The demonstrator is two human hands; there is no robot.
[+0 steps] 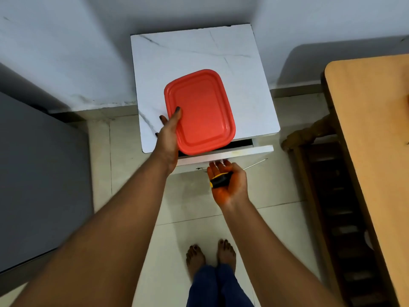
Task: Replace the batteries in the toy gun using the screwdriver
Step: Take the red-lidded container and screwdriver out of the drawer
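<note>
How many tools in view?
1. A screwdriver, held in the right hand below the drawer front; its shaft points right. The left hand holds a red box over the cabinet top. More may be hidden in box or drawer.

Pale grey walls point(66, 52), cream tiled floor point(188, 207), white marble-topped cabinet point(199, 52), wooden table point(371, 129) at right

One red container point(200, 111), one screwdriver point(221, 179), one white cabinet point(243, 74), one wooden table point(371, 129).
</note>
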